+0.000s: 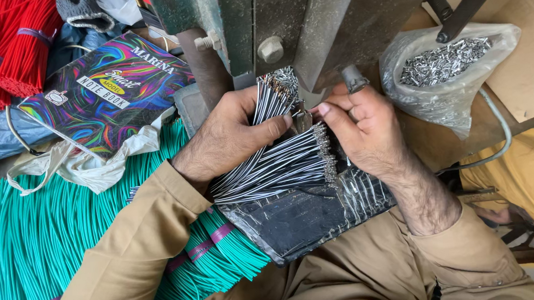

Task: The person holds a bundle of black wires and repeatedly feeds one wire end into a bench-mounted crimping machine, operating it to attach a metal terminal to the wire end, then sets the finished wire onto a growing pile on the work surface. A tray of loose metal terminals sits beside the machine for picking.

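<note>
Wire bundle (281, 161) between both hands, notebook (104, 87) left, terminal bag (449, 80) right

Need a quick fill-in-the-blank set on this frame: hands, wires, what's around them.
1. The left hand grips a bundle of black-and-white striped wires tipped with ____ terminals.
2. Under the left forearm lie long bundles of ____ wires tied with purple bands.
3. The clear plastic bag beside the right hand holds small loose ____ pieces.
4. At top left lie bundles of ____ wires.

Missing words: metal; green; metal; red
</note>
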